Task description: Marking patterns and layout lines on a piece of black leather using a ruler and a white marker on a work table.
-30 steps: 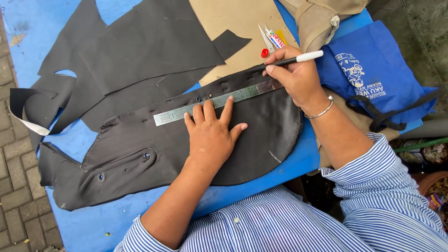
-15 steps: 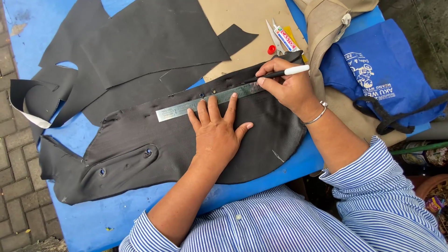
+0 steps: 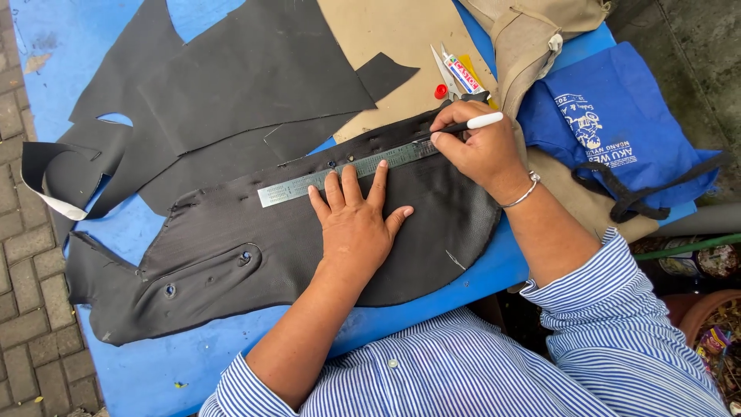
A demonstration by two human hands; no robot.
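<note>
The fingers of the right hand (image 3: 482, 147) pinch a black pen with a white cap (image 3: 461, 125), its tip set against the upper edge of the metal ruler (image 3: 347, 171) near the ruler's right end. The left hand (image 3: 356, 224) lies flat with fingers spread, not gripping anything; the fingertips (image 3: 333, 184) press on the ruler's lower edge and the palm rests on the black leather piece (image 3: 255, 262) beneath it. The ruler lies slanted across that piece, rising toward the right. The leather piece sits on a blue table (image 3: 154, 371), with more black cut pieces (image 3: 247, 77) above it and a tan sheet (image 3: 394, 46) beyond. Just past the right hand lie a small glue tube (image 3: 463, 75) and scissors (image 3: 444, 69); a blue cloth bag (image 3: 610, 131) sits well to the right.

Against half a second ago, the right hand has moved a little leftward along the ruler, pen tip with it, while the left hand stays pressed in the same spot
</note>
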